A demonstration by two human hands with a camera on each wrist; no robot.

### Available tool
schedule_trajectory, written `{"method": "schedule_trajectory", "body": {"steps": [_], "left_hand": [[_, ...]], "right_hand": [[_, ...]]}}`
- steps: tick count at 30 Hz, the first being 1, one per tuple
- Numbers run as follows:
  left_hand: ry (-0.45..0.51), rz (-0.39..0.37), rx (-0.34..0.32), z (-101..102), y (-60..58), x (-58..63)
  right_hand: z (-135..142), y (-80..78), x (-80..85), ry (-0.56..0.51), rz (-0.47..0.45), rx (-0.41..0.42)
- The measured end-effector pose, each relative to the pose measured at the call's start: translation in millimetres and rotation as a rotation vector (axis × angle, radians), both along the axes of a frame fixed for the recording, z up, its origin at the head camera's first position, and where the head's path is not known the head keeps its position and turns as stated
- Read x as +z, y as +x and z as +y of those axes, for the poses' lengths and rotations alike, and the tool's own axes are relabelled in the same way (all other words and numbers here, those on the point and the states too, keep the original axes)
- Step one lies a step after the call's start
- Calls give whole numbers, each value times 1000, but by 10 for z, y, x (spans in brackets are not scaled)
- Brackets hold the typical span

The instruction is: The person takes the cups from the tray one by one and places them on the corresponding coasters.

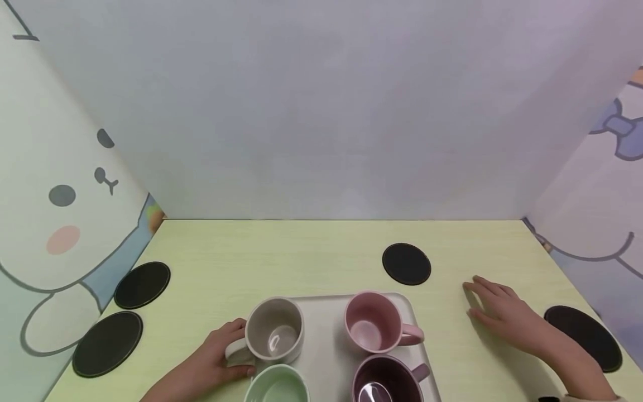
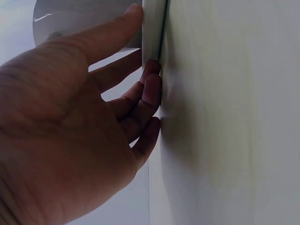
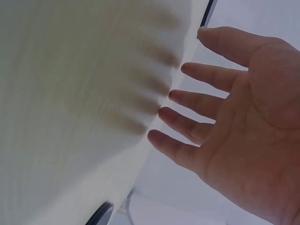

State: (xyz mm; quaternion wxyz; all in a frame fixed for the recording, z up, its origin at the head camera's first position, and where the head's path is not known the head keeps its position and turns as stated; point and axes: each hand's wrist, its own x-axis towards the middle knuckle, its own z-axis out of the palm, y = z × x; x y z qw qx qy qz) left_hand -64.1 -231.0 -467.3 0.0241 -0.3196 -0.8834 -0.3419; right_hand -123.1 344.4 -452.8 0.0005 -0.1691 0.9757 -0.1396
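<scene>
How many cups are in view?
4: a pale cup beside the left hand, a pink cup right of the pale one, a green cup at the head view's bottom edge, and a dark purple cup right of that. More may be hidden below that edge.

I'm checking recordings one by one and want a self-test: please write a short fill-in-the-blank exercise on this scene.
The tray carries an off-white mug, a green mug, a dark purple mug and a ____ mug.
In the head view, ____ black discs lie on the table.
The hand nearest the off-white mug is the person's ____ hand.
The right hand holds ____.
pink; four; left; nothing
</scene>
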Motion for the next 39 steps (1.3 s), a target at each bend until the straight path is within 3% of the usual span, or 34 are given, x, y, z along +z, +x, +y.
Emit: {"method": "schedule_trajectory", "body": {"steps": [6,13,18,24,29,35,39], "left_hand": [[-10,25,1,9,2,-1],[-5,23,-9,31,-8,-6],[12,24,-16,36,-18,-13],[20,68,-17,23,-12,-26],[37,37,-26,18,-14,-26],[58,36,-40,5,-37,-46],[71,64,-68,-14,-55,-76]], "right_hand": [[285,91,-19,45,-4,-82],[707,180,-51,27,-67,-188],[920,180,-102,33,-94,-215],[941,143,-71,83,-69,-199],[954,119,-68,86,-70,-173],[985,177,-150,-17,-46,-149],[1019,182,-137,-14,-40,-201]]}}
